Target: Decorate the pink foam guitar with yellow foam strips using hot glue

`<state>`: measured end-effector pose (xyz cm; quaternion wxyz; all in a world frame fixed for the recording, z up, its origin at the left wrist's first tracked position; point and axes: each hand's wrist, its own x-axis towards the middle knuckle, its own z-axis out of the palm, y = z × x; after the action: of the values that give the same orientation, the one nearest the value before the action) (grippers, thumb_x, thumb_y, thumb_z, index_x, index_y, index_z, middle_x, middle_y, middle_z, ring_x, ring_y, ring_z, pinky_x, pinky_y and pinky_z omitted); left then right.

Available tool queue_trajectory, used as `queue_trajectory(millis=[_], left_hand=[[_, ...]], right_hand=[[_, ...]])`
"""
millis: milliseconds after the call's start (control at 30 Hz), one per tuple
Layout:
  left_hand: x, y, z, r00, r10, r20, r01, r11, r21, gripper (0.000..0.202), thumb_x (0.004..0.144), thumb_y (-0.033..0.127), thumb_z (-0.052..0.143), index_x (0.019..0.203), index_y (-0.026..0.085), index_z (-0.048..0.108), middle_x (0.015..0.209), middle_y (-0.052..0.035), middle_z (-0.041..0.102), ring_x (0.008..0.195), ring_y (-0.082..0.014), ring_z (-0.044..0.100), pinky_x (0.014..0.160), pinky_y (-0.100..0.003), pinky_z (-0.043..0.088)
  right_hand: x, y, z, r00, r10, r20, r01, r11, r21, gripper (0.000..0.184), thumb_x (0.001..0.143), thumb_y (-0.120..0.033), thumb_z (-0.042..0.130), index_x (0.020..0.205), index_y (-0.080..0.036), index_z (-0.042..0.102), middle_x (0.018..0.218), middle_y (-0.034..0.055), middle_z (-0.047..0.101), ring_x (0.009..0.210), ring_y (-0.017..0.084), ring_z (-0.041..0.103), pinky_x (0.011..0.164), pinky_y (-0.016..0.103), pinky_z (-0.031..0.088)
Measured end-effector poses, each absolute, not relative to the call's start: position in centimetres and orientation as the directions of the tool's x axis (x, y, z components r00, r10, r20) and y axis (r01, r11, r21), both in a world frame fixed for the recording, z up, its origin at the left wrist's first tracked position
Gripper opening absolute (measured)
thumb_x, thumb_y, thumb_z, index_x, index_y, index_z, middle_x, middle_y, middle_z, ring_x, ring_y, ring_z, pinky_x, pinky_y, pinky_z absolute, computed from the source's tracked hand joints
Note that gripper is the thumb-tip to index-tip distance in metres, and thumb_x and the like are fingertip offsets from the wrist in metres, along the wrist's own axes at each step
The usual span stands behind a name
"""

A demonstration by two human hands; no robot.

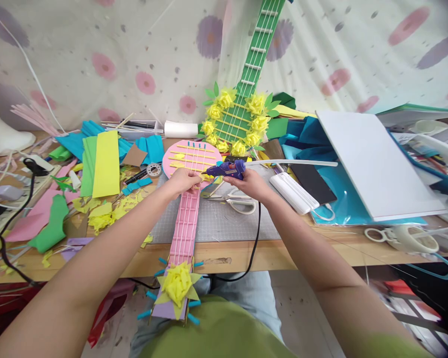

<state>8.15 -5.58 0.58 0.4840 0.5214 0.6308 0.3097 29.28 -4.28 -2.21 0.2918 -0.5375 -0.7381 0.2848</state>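
Note:
My right hand [249, 183] is wrapped around a purple glue gun [226, 170], and a long white glue stick [294, 162] runs out of its back. The gun's nozzle points left, close to my left fingertips. Pinched together, the fingers of my left hand [188, 181] appear to hold a small piece of yellow paper [206, 177], partly hidden. Beneath both hands lies a paper guitar with a pink round body [175, 161], a pink neck [184, 228] and white strings. Its purple head, over my lap, carries a yellow paper flower [178, 284] and blue pegs.
A green paper guitar [242, 112] with yellow flowers leans at the back. White-handled scissors [241, 203] lie on the grey cutting mat [224, 223]. Paper scraps [108, 211] cover the left side. A white power bank [294, 193] and white board [377, 164] are right. The gun's black cord [259, 233] hangs over the edge.

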Motion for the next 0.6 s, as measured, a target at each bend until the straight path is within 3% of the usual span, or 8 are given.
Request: queue_trajectory(millis=[367,600], left_hand=[[7.8,-5.3,0.1,0.013,0.961,-0.278,0.389,0.251,0.886,0.011,0.068,0.012,0.059,0.057,0.012,0.058,0.053,0.0007,0.055,0.04,-0.0057,0.044,0.041,-0.02,0.039],[7.7,-5.2,0.3,0.014,0.958,-0.286,0.355,0.262,0.897,0.014,0.066,0.012,0.059,0.053,0.013,0.056,0.048,0.0024,0.051,0.038,-0.0052,0.041,0.041,-0.02,0.039]], right_hand=[[29.7,-4.5,-2.4,-0.315,0.931,0.183,0.572,0.34,-0.746,0.04,0.075,-0.053,0.061,0.097,-0.02,0.069,0.082,0.0029,0.069,0.076,0.018,0.061,0.069,0.03,0.048],[30.3,-4.6,-2.3,-0.281,0.941,0.19,0.571,0.323,-0.754,0.044,0.072,-0.054,0.062,0.098,-0.019,0.068,0.083,0.0035,0.07,0.074,0.018,0.061,0.068,0.03,0.047]])
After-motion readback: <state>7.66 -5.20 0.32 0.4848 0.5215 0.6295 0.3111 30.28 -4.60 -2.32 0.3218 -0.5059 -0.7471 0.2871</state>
